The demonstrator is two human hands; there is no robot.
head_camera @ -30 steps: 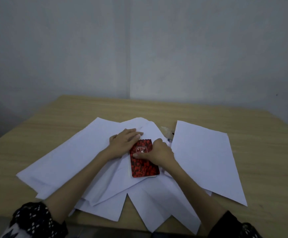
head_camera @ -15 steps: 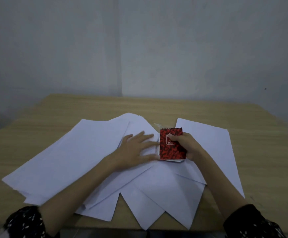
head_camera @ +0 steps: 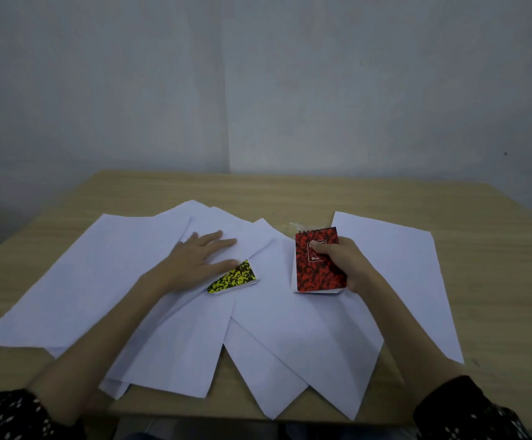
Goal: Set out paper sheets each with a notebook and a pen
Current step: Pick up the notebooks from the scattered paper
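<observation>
- Wooden table (head_camera: 369, 198) stood against a pale grey wall (head_camera: 258, 84); many white paper sheets (head_camera: 99, 274) lay fanned and overlapping across the table's middle and left.
- One separate sheet (head_camera: 417, 268) lay at the right, its near left part covered by the other sheets and by the right forearm.
- Right hand (head_camera: 342, 263) gripped a red notebook (head_camera: 318, 265) with a black-mottled cover, spiral binding along the far edge. Thumb lay across the cover's white label; fingers were wrapped behind the right side, closed on it.
- Red notebook was tilted with its cover toward the camera, over the sheets just left of the separate sheet; whether its near edge touched the paper could not be told.
- Left hand (head_camera: 201, 258) lay palm down on the paper pile, fingers spread and flat, pinching nothing.
- A yellow notebook (head_camera: 233, 277), also black-mottled, showed only as a wedge from beneath the sheet under the left hand, just near the thumb.
- A small clear crumpled item (head_camera: 296, 226) lay on the bare table beyond the red notebook; too blurred to identify.
- Both sleeves (head_camera: 14, 414) were dark with white flecks.
</observation>
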